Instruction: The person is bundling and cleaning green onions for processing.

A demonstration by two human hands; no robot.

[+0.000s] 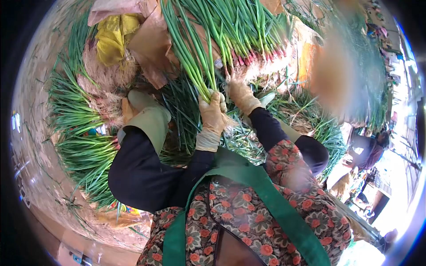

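My left hand (212, 114), in a pale glove, is closed around the lower ends of a small bunch of green onions (191, 64). Their long leaves point up and away, and pale roots stick out below my fist. Just to the right, my gloved right hand (243, 98) has its fingers pinched at the root end of a green onion at the near edge of a large pile. That pile of green onions (248, 33) lies in front of me, its reddish bulbs and stringy roots facing me. My right fingertips are partly hidden.
Bundled green onions (82, 119) lie in a row on the ground at my left. Loose leaves (179, 111) cover the ground between my legs. A yellow bag (115, 40) and brown sacking (153, 44) lie ahead on the left. Another person (368, 148) is at the far right.
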